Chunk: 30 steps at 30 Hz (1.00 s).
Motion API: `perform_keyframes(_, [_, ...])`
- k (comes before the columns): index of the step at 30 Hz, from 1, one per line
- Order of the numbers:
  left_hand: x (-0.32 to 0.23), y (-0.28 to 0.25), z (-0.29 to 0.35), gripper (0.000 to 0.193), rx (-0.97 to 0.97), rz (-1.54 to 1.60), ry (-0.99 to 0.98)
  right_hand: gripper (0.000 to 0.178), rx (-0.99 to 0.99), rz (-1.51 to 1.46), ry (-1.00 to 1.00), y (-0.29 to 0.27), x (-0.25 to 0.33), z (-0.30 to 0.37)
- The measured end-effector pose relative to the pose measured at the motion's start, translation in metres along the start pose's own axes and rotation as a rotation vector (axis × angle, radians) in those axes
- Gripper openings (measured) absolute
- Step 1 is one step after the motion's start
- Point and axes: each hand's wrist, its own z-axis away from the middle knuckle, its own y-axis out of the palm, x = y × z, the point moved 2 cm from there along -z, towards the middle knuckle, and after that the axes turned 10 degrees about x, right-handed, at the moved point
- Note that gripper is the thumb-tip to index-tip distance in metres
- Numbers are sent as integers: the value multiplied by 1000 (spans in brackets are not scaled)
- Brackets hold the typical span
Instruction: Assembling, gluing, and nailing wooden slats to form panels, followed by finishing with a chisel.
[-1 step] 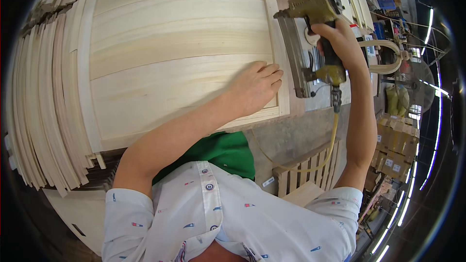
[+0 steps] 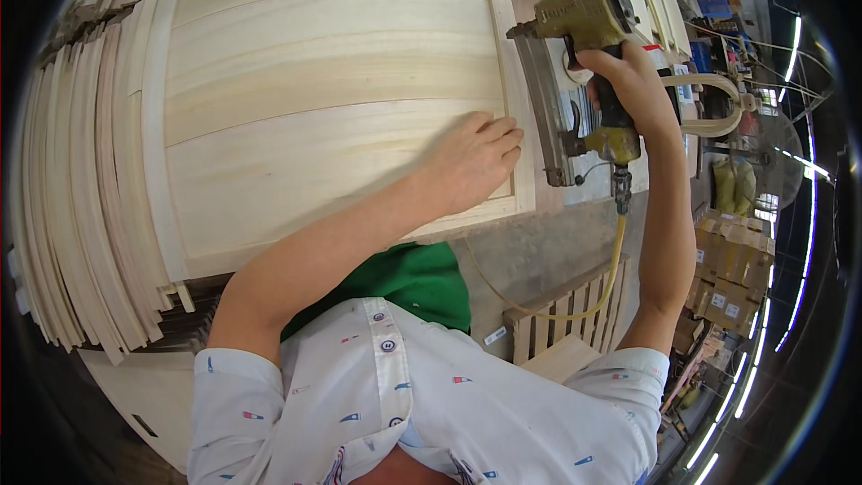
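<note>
Gripping a bulky metal nailer (image 2: 588, 18), right hand (image 2: 636, 85) flanks left hand (image 2: 471, 162) half-curled on grained wood (image 2: 332, 63).

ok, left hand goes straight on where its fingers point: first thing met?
Past the wooden edge strip, the left hand would likely meet the nail gun's magazine first. Relative height is unclear; it might pass underneath.
</note>
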Motion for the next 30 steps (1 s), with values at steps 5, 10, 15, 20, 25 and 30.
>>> perform_keyframes(5, [-1, 4, 1, 29, 8, 22, 7, 27, 3, -4, 69, 8, -4, 18])
perform_keyframes(10, [-2, 4, 0, 27, -7, 29, 19, 26, 7, -68, 113, 8, -11, 49])
perform_keyframes(15, [-2, 7, 2, 24, -57, 85, 52, 24, -40, -71, 165, 24, -3, 66])
perform_keyframes(20, [13, -2, 2, 15, -207, 191, -84, 24, 1, -52, 230, 21, -11, 90])
perform_keyframes(25, [29, -5, 1, 14, -421, 257, -228, 24, -53, -83, 254, 31, -14, 110])
perform_keyframes(30, [35, -2, 3, 13, -424, 297, -259, 22, -57, -114, 282, 32, -15, 132])
